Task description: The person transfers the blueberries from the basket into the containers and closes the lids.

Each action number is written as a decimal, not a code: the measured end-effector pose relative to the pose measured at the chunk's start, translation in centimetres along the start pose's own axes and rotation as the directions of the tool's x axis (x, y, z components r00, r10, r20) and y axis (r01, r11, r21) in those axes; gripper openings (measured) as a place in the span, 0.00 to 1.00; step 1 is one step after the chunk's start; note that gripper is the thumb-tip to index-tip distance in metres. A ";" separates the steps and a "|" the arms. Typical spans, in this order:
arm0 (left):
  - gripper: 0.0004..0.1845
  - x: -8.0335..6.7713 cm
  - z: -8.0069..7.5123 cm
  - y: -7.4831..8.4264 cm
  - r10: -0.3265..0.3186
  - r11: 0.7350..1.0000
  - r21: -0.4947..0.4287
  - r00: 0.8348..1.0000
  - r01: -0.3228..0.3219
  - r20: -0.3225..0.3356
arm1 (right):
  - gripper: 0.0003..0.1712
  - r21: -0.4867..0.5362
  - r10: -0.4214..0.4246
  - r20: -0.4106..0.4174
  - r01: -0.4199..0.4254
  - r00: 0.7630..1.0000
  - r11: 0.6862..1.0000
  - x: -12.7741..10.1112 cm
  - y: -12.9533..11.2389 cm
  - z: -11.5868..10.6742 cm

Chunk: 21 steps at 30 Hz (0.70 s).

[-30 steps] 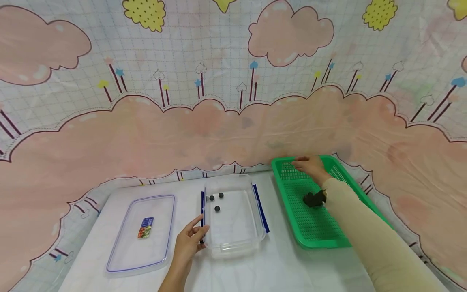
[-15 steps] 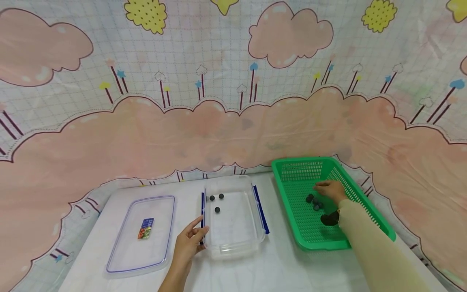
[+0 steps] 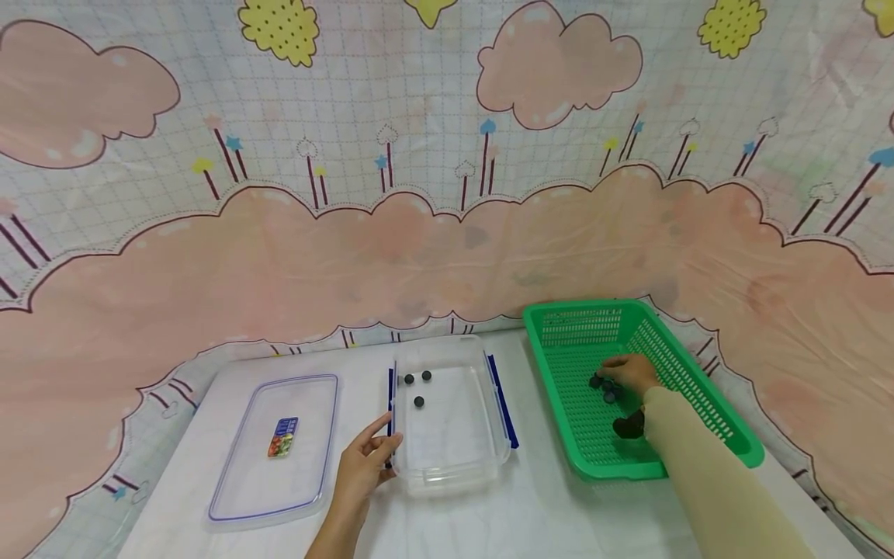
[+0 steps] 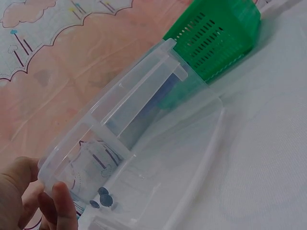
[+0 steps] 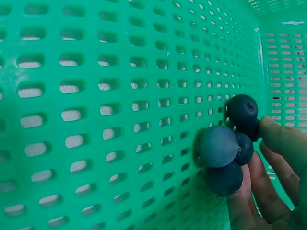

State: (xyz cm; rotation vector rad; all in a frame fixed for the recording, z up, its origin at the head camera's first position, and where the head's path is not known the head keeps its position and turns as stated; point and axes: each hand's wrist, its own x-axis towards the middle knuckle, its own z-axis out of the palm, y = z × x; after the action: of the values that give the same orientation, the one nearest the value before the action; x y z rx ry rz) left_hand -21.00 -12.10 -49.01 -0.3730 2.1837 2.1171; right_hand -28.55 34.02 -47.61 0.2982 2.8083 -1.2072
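The small dark berries [image 5: 225,153], four or so, lie in a close cluster on the floor of the green basket [image 3: 705,404], at the right of the head view. The right hand [image 3: 632,373] is down among them; in the right wrist view its fingers [image 5: 256,191] are bent around the cluster and touch it, but I cannot tell if one berry is already pinched. I judge the step to be picking a berry from the basket. The next move would need a sure pinch on a single round berry, because they roll easily and sit tight together.

In the centre of the head view stands the clear container [image 3: 450,423] with three berries [image 3: 417,386] in its far left corner. The left hand [image 3: 363,466] grips its left wall, thumb on the rim and fingers curled against the outside. At lower left lies the flat lid [image 3: 272,450], apart from the container.

All stands on a white table [image 3: 545,512]. Behind it hangs a cloth backdrop [image 3: 349,233] with pink clouds.
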 end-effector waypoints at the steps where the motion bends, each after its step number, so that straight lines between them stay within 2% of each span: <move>1: 0.27 0.0 0.0 0.0 0.000 1.000 0.002 1.000 0.000 0.000 | 0.24 -0.015 -0.005 0.003 0.005 1.000 1.000 0.0 0.0 0.0; 11: 0.28 -0.2 -0.2 -0.2 0.003 1.000 0.004 1.000 -0.003 -0.002 | 0.20 -0.087 -0.033 0.017 0.034 0.999 0.996 -0.2 -0.3 0.2; 21: 0.28 0.0 -0.2 -0.2 0.008 1.000 0.012 1.000 -0.008 -0.002 | 0.19 -0.080 -0.036 0.017 0.038 0.999 0.996 -0.1 -0.3 0.2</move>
State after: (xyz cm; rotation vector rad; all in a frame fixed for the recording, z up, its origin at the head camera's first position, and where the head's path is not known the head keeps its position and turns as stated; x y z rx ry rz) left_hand -20.93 -12.27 -49.16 -0.3671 2.2020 2.1071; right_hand -28.54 33.70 -47.54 0.2317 2.8524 -1.0952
